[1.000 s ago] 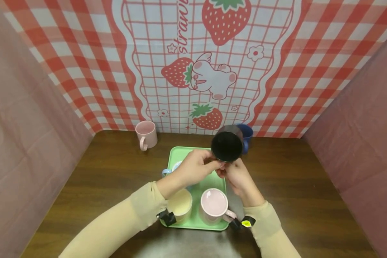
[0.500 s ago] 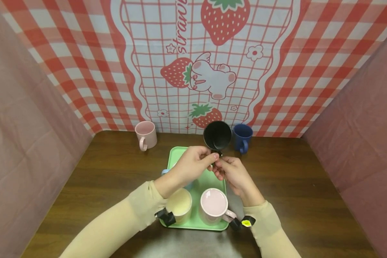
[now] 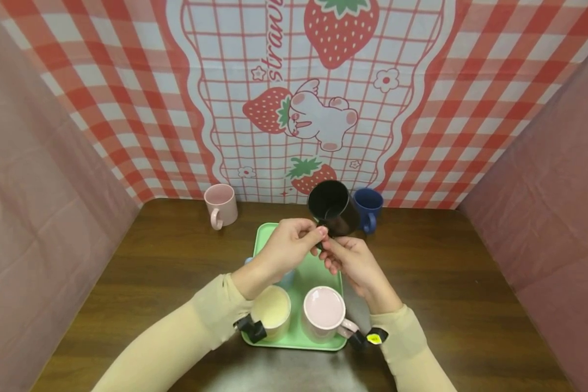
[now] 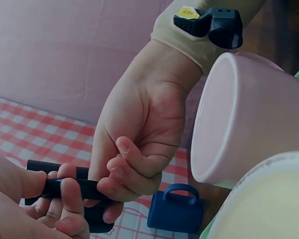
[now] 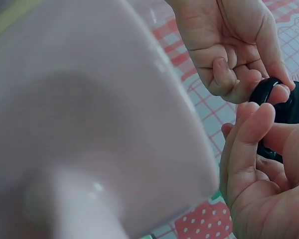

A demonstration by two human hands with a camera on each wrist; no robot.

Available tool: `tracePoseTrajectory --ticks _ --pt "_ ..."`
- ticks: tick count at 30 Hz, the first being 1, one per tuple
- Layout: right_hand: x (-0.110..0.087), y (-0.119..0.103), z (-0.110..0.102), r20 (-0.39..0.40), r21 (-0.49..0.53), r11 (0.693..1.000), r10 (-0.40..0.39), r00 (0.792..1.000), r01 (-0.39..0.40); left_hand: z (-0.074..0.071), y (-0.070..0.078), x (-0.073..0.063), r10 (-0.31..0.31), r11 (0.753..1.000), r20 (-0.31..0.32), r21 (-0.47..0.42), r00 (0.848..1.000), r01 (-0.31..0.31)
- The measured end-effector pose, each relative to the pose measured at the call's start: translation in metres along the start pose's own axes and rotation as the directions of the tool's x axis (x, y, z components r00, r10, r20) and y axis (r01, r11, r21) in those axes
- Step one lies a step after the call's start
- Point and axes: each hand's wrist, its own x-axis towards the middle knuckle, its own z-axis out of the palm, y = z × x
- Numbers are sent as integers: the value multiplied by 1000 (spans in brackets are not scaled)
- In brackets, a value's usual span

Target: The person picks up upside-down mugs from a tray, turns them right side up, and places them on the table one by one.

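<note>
A black mug (image 3: 347, 217) is held up above the far end of the green tray (image 3: 300, 340), its mouth tilted toward the head camera. My left hand (image 3: 286, 242) pinches its handle (image 4: 70, 189) between thumb and fingers. On the same handle, from the other side, my right hand (image 3: 355, 261) grips with thumb and fingers. The mug's body shows only partly in the right wrist view. Below the hands, a yellow mug (image 3: 273, 313) and a pale pink mug (image 3: 324, 310) stand on the tray. A light blue mug (image 3: 287, 279) there is mostly hidden by my left hand.
At the back of the wooden table (image 3: 460, 294) stand a pink mug (image 3: 222, 204) on the left and a dark blue mug (image 3: 368, 204) on the right, just behind the black mug. A checked strawberry cloth (image 3: 269, 147) hangs behind; pink cloths (image 3: 539, 141) close the sides.
The black mug has moved left and slightly away, uncovering the dark blue mug, and its mouth has turned. Both hands have shifted slightly left with its handle.
</note>
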Motion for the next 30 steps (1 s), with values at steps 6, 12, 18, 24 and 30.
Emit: tracePoseTrajectory --ticks 6,12,18,24,30 --pt "0 -2 -1 21 7 1000 -12 1000 12 -3 0 0 12 1000 -7 -12 1000 -12" --pt "-1 -5 -7 -19 0 1000 -21 1000 21 -12 3 4 17 999 -32 -27 999 -18" --pt "-1 -8 -19 -30 -85 996 -9 1000 7 -31 6 8 25 999 -87 -24 996 -28" --pt "0 -6 -32 -12 -194 981 -6 1000 3 -55 3 14 0 1000 -167 -1 986 0" --pt "3 3 -45 -26 -291 957 1 1000 -8 -77 -9 20 -32 999 -236 5 971 34"
